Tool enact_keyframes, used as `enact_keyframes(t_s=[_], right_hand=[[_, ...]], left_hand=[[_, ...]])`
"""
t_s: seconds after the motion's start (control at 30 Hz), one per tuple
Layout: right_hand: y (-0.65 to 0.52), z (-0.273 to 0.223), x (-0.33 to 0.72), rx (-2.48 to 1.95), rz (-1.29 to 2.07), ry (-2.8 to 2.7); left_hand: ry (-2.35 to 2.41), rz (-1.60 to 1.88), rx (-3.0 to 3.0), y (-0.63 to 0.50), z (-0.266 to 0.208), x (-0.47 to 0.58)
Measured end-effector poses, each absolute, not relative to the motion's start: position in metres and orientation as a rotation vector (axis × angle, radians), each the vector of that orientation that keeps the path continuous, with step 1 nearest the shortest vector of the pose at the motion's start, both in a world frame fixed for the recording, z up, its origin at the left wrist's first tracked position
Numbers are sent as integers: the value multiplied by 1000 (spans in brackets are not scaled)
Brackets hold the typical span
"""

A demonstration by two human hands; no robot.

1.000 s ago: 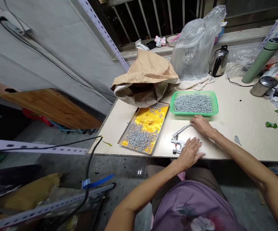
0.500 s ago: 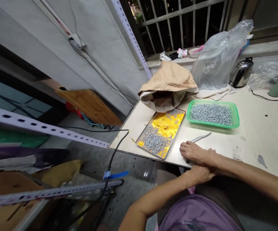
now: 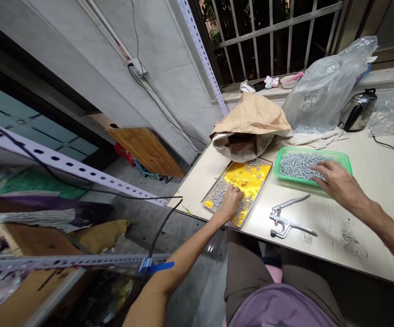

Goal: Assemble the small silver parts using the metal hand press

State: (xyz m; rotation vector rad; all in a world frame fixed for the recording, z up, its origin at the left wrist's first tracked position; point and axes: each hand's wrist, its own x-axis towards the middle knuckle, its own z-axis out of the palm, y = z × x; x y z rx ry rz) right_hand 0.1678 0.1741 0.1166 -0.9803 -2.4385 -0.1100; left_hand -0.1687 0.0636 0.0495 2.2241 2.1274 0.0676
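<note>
My left hand (image 3: 231, 200) is closed, its fingers curled down among small silvery metal pieces (image 3: 217, 193) in a shallow yellow-bottomed tray (image 3: 259, 182). Whatever its fingertips pinch is hidden. My right hand (image 3: 345, 185) reaches over the near right side of a green plastic basket (image 3: 288, 180), thumb and fingers apart. Similar small metal pieces (image 3: 295, 164) fill that basket. Between the two hands, nearer the table edge, lie metal hand pliers (image 3: 285, 222) with their handles spread; neither hand touches them.
Behind the tray a brown paper bag (image 3: 251, 113) lies with its mouth facing me. A clear plastic bag (image 3: 322, 91), a white cloth (image 3: 322, 137) and a steel kettle (image 3: 359, 110) stand along the back. A black cable (image 3: 161, 231) hangs past the table's left corner.
My hands, close together over the pliers before, have parted. The left has moved to the pieces in the tray, the right to the green basket. The pliers now lie uncovered.
</note>
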Motion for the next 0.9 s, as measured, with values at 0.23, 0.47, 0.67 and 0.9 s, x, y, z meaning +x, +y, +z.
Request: enact_keyframes(t_s=[0.23,0.47,0.67,0.9], right_hand=[[103,79,161,-827,211,-2538],[79,66,172,-936,475,-2600],[69,64,177,-943,570,-2574],[62,52,176,-895,627,-2537]], left_hand=[[1875,-308,2309,75,59,-173],[1920,-298,2214,80,70,-173],[1941,-364,2187,73,75,-167],[2043,4,1965,73,73,-176]])
